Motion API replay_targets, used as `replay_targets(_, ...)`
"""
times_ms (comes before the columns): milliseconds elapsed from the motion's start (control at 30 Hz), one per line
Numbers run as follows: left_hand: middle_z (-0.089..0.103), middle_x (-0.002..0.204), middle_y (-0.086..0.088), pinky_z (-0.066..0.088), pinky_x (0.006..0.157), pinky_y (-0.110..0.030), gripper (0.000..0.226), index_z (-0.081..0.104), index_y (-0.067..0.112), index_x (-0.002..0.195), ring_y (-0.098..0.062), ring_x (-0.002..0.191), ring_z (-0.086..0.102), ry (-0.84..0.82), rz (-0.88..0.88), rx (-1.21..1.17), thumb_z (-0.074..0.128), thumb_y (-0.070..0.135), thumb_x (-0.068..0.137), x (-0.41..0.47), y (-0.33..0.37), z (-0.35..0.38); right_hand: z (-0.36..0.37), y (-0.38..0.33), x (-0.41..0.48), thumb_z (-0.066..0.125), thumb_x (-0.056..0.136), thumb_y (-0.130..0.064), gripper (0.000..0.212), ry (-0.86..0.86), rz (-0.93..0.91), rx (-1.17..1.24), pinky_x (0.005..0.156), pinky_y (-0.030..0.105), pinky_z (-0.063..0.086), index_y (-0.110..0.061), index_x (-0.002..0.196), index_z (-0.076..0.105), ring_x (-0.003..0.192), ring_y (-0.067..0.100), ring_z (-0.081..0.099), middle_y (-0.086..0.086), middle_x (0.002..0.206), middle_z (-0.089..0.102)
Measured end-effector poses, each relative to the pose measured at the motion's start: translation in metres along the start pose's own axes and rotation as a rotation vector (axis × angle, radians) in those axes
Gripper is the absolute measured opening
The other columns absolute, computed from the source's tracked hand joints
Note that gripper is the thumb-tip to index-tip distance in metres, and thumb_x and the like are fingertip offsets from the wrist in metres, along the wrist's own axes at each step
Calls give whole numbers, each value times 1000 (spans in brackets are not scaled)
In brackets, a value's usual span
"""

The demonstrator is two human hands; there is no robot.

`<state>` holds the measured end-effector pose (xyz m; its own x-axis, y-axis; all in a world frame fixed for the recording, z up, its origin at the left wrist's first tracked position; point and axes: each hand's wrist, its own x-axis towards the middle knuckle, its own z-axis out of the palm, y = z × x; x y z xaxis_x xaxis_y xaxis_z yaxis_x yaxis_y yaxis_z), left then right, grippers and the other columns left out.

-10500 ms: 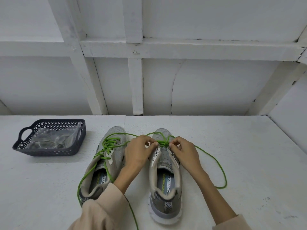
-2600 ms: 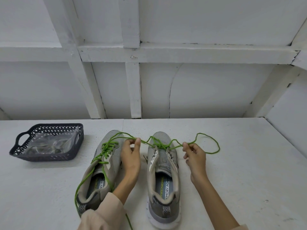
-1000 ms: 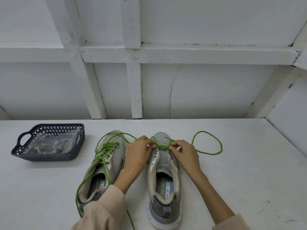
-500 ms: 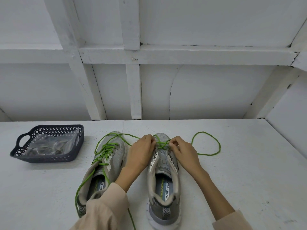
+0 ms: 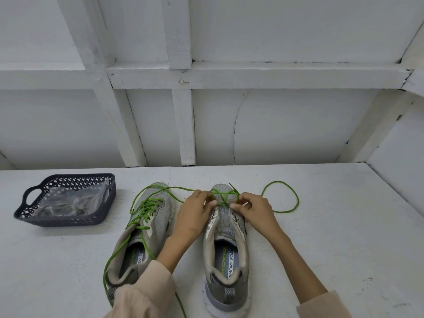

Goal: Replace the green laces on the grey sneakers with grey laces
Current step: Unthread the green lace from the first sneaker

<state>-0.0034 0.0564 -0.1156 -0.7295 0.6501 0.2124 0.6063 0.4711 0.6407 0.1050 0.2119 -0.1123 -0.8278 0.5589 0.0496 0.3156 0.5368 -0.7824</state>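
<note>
Two grey sneakers stand side by side on the white table, toes pointing away from me. The left sneaker (image 5: 146, 228) is still laced with a green lace (image 5: 144, 208). On the right sneaker (image 5: 226, 249) a green lace (image 5: 223, 196) crosses only the eyelets nearest the toe; its loose end loops out to the right. My left hand (image 5: 195, 216) pinches this lace at the left eyelets. My right hand (image 5: 254, 212) pinches it at the right eyelets.
A dark perforated basket (image 5: 98, 216) sits at the left of the table and holds a clear plastic bag (image 5: 68, 200) with something greyish inside. A white panelled wall rises behind the table, and another white wall closes in at the right.
Over the last second both hands stayed at the toe-end eyelets of the right sneaker, working the green lace; the loose loop on the right shifted slightly.
</note>
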Motion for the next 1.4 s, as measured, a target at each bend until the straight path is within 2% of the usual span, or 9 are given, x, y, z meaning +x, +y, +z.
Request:
replay_targets(200, 70, 84, 1, 52, 71, -43, 12, 50, 21, 90, -24, 74, 65, 106, -144, -177, 46, 22, 101, 3, -3, 3, 3, 4, -1, 52, 99, -21, 16, 93, 82, 267, 59, 36, 53, -20, 84, 54, 53, 13, 58, -1, 71, 70)
replay_targets(333, 61, 83, 12, 47, 70, -32, 15, 59, 18, 94, -12, 75, 59, 83, -83, -208, 58, 33, 95, -3, -4, 6, 1, 6, -2, 71, 86, -31, 13, 36, 76, 233, 65, 34, 53, -21, 84, 63, 63, 14, 59, -1, 80, 68)
replay_targets(433, 57, 90, 3, 44, 74, -35, 11, 64, 8, 92, -21, 83, 59, 83, -41, -138, 62, 19, 93, 1, -10, 10, 3, 7, 1, 73, 85, -25, 11, 22, 61, 125, 66, 36, 54, -25, 77, 65, 62, 12, 59, -6, 75, 67)
replay_targets(533, 63, 93, -8, 52, 70, -44, 7, 60, 10, 90, -23, 75, 63, 198, -183, -318, 57, 13, 96, 1, -9, 7, 5, 8, -2, 59, 95, -16, 11, 160, 118, 393, 52, 35, 50, -17, 84, 59, 54, 15, 57, 5, 77, 69)
replay_targets(733, 62, 95, 8, 47, 67, -33, 28, 60, 32, 86, -15, 72, 59, 89, -174, -286, 59, 59, 83, -4, -16, 14, 8, 10, -8, 76, 82, -28, 14, 79, 139, 390, 63, 21, 45, -15, 86, 72, 69, 6, 55, 1, 83, 69)
replay_targets(867, 63, 90, 2, 43, 69, -33, 13, 62, 23, 82, -14, 74, 54, 160, -164, -242, 63, 31, 92, -1, -17, 14, 9, 9, -7, 75, 83, -19, 9, 106, 92, 361, 64, 23, 44, -13, 78, 72, 68, 9, 55, -1, 76, 68)
replay_targets(1000, 65, 94, -1, 38, 66, -27, 18, 63, 16, 93, -11, 75, 53, 358, -297, -412, 58, 33, 95, -1, -20, 5, 5, 11, -7, 62, 93, -18, 15, 333, 171, 590, 52, 17, 37, -13, 79, 63, 60, 10, 44, 1, 73, 59)
replay_targets(1200, 67, 90, 7, 48, 64, -34, 20, 67, 29, 82, -17, 65, 55, 106, -234, -417, 67, 50, 81, -4, -14, 19, 13, 4, -9, 79, 78, -20, 5, 106, 173, 502, 67, 25, 51, -17, 78, 75, 72, 10, 63, -1, 76, 72)
replay_targets(1400, 64, 89, -7, 37, 60, -11, 16, 63, 16, 82, -13, 71, 54, 450, -294, -515, 64, 27, 92, 2, -19, 5, 2, 14, -7, 62, 94, -17, 12, 391, 226, 650, 54, 22, 38, -14, 82, 63, 59, 13, 46, 0, 74, 60)
